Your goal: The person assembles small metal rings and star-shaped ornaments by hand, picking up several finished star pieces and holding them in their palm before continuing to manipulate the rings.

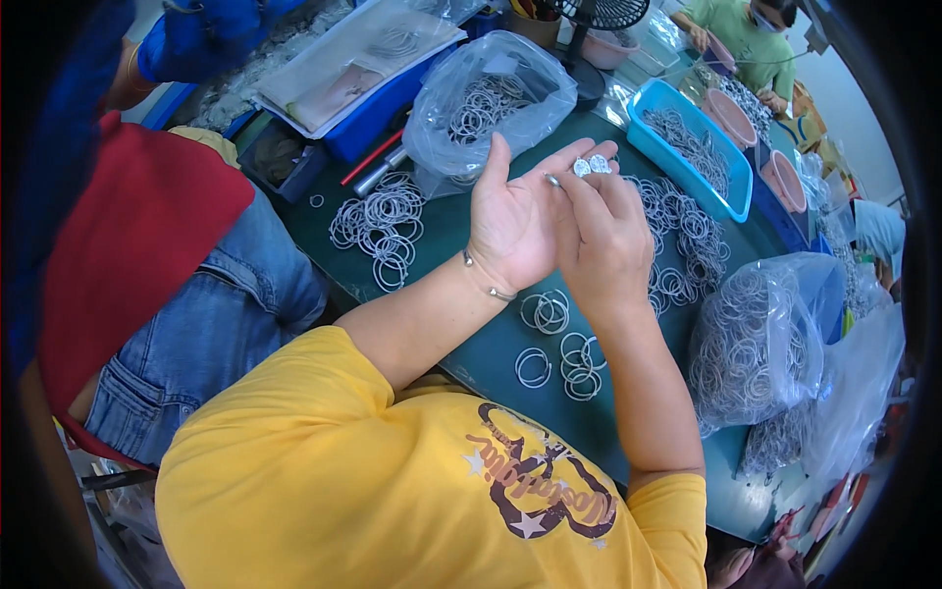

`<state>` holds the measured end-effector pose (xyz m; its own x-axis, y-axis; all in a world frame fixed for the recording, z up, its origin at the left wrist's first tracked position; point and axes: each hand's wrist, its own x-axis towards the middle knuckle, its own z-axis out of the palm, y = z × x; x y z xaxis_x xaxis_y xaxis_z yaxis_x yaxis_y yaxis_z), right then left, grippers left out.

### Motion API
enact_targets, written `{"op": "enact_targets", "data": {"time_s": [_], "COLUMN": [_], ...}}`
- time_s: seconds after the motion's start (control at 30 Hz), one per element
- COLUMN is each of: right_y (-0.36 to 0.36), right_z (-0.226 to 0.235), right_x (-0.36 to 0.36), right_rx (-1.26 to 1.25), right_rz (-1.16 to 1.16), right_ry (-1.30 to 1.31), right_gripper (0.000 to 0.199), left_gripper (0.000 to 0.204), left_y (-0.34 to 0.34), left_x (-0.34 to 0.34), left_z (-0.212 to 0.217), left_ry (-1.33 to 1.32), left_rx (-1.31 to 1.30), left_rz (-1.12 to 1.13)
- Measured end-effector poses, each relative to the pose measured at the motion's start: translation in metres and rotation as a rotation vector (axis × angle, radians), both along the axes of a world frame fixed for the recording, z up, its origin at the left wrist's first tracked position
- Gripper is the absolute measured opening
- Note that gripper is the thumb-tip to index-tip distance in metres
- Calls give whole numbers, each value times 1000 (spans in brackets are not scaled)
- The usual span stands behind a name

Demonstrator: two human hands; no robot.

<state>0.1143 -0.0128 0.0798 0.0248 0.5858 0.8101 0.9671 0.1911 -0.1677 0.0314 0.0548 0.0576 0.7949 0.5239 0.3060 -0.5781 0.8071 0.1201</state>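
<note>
My left hand (518,221) is held palm up above the table, its thumb raised and its fingers stretched out. Across those fingers lie small shiny silver discs (592,166). Over the same fingers bends my right hand (610,240), fingertips pinched together. A small silver metal piece (553,181) shows at its fingertips; the rest of it is hidden. An open cuff bangle (501,294) sits around my left wrist. Below the hands, several loose silver rings (579,365) rest on the green table (471,339).
Left of my hands lies a pile of silver rings (385,224). Behind stands a clear bag of rings (489,103); a blue basket (738,201) is at the right. A bulging ring bag (756,344) lies nearer. A person in red (147,216) is close on my left.
</note>
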Motion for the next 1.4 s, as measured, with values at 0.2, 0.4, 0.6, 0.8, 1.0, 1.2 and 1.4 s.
{"op": "enact_targets", "data": {"time_s": [0.2,0.4,0.6,0.8,1.0,1.2,1.4], "right_y": [5,7,7,3,4,-1,0], "right_z": [2,0,2,6,7,5,6], "right_x": [-9,-15,-22,-28,-30,-26,2], "right_rx": [70,72,119,11,68,43,96], "right_rz": [155,345,431,431,398,380,161], "right_ry": [3,-35,132,40,-10,-48,124], "right_gripper": [19,25,23,23,22,21,16], "left_gripper": [88,91,92,91,92,90,89], "left_y": [10,20,30,34,30,29,24], "left_x": [-9,-15,-22,-29,-30,-26,-26], "left_z": [3,0,0,9,14,16,17], "left_ry": [-15,-30,-88,-172,-164,-160,-148], "left_rx": [15,39,5,-24,13,13,-11], "left_rz": [52,101,117,99,96,78,72]}}
